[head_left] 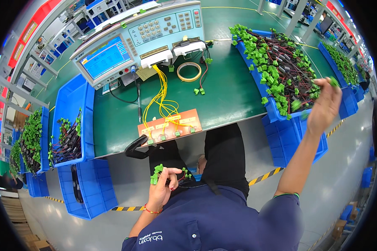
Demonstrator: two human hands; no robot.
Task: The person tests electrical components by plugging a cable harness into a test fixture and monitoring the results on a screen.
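My left hand is closed around a few short cable harnesses in front of my lap. Their green plug connectors stick out past the fingers on both sides. Out to the right, my right hand is raised over the near edge of a blue bin heaped with dark cables and green connectors. Its fingers are pinched together, with a green connector at their tips. More green connectors beside this hand are smeared by motion.
On the green table stand a bench tester with a lit screen, an orange test board with yellow wires, a tape roll and a black handle at the edge. A partly filled blue bin stands left.
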